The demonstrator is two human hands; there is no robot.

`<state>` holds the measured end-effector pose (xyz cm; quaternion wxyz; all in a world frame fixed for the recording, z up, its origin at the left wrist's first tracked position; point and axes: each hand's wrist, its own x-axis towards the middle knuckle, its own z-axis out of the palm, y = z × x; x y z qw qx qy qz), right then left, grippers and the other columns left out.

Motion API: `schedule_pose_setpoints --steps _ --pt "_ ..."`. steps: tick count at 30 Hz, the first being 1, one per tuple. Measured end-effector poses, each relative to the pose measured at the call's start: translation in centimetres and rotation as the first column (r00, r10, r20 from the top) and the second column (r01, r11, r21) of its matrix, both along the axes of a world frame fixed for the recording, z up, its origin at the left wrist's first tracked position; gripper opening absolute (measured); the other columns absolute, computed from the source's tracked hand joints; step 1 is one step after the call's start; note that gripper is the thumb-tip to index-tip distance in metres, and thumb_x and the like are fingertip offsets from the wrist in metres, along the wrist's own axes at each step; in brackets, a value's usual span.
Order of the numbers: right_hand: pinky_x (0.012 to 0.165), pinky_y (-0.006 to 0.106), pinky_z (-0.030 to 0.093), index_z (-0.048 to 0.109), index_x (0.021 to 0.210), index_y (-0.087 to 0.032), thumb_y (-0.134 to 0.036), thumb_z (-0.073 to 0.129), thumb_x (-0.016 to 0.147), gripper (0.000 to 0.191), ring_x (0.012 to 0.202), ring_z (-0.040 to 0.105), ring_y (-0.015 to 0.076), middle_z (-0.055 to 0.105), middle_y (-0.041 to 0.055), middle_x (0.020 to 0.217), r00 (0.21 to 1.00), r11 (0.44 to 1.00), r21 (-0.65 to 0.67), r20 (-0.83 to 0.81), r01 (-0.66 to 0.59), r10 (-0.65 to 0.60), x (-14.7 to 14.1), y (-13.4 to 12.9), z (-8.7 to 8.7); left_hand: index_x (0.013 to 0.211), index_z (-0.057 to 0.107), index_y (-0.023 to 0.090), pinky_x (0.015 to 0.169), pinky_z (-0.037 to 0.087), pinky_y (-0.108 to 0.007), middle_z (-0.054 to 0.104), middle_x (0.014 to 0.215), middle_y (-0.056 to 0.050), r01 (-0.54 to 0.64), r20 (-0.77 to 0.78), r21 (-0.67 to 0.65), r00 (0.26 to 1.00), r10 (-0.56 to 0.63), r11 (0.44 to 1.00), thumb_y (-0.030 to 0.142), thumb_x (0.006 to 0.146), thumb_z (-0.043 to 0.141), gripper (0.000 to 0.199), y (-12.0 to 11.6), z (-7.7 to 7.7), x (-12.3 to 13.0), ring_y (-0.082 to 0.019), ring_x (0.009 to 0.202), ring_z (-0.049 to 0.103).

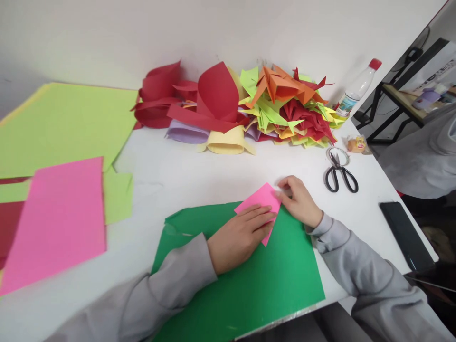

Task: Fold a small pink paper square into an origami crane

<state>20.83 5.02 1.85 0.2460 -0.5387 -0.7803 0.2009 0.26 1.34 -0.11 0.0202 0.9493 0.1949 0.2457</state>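
A small folded pink paper (265, 194) lies on a green sheet (285, 280) near the table's front edge. My left hand (237, 240) rests flat across it, fingers stretched out toward the right and covering its middle. At the paper's upper right corner, my right hand (299, 202) pinches the edge between thumb and forefinger. Part of the paper's lower side shows below my left fingertips.
Large pink (64, 218) and light green sheets (71, 123) lie left. Folded paper shapes (285, 104) are piled along the wall. Scissors (341, 175), tape roll (338, 156), bottle (358, 88), wrapped snack (356, 144) and black phone (406, 235) are right.
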Motion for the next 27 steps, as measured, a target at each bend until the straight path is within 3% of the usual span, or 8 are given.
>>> schedule_pose_setpoints --steps 2,4,8,15,20,27 --pt "0.084 0.039 0.042 0.054 0.101 -0.018 -0.032 0.065 0.081 0.027 0.095 0.053 0.0237 0.058 0.0080 0.103 0.997 1.000 0.007 0.079 -0.009 0.008 0.3 -0.4 0.4 0.108 0.063 0.008 0.098 0.052 -0.045 0.066 0.120 -0.014 0.001 0.013 0.025 1.000 -0.001 1.000 0.009 0.094 0.035 0.031 0.0 0.1 0.0 -0.026 0.117 0.059" --pt "0.085 0.042 0.040 0.055 0.103 -0.019 -0.034 0.069 0.078 0.033 0.100 0.051 0.0265 0.057 0.0086 0.107 0.987 1.000 0.001 0.160 0.030 -0.030 0.5 -0.8 0.6 0.109 0.062 0.008 0.097 0.052 -0.045 0.066 0.120 -0.014 0.001 0.013 0.049 1.000 -0.001 0.999 0.009 0.094 0.034 0.031 -0.1 0.1 0.0 -0.026 0.115 0.060" --pt "0.086 0.043 0.038 0.057 0.102 -0.022 -0.032 0.069 0.079 0.028 0.100 0.052 0.0274 0.058 0.0072 0.106 0.978 0.993 -0.011 0.176 0.115 -0.111 0.7 -0.5 0.7 0.111 0.061 0.007 0.097 0.052 -0.044 0.066 0.121 -0.014 0.003 -0.023 0.068 1.000 -0.001 0.998 0.006 0.093 0.035 0.032 -0.2 0.1 0.0 -0.027 0.117 0.059" --pt "0.084 0.040 0.038 0.057 0.095 -0.022 -0.023 0.060 0.085 0.011 0.093 0.055 0.0241 0.061 0.0044 0.095 0.981 0.990 0.003 0.134 0.144 -0.143 1.6 0.8 0.3 0.114 0.060 0.006 0.097 0.052 -0.045 0.065 0.122 -0.015 0.011 -0.044 0.060 0.999 -0.009 0.998 0.005 0.093 0.036 0.032 -0.2 0.0 -0.1 -0.028 0.118 0.058" --pt "0.088 0.043 0.038 0.057 0.103 -0.022 -0.040 0.069 0.079 0.032 0.099 0.053 0.0260 0.059 0.0066 0.106 0.983 0.996 -0.026 0.164 0.087 -0.082 1.6 0.2 0.7 0.115 0.059 0.005 0.098 0.050 -0.045 0.063 0.124 -0.017 -0.007 -0.085 0.028 0.996 0.010 1.000 0.006 0.091 0.038 0.032 -0.4 0.0 -0.1 -0.028 0.122 0.054" --pt "0.090 0.045 0.037 0.058 0.106 -0.023 -0.041 0.075 0.073 0.041 0.103 0.051 0.0275 0.056 0.0066 0.110 0.976 0.996 -0.072 0.213 0.052 -0.036 1.8 0.2 1.1 0.115 0.059 0.006 0.098 0.050 -0.042 0.060 0.129 -0.016 -0.038 -0.132 0.039 0.990 0.042 0.999 0.006 0.089 0.040 0.032 -0.5 0.2 0.2 -0.027 0.120 0.055"
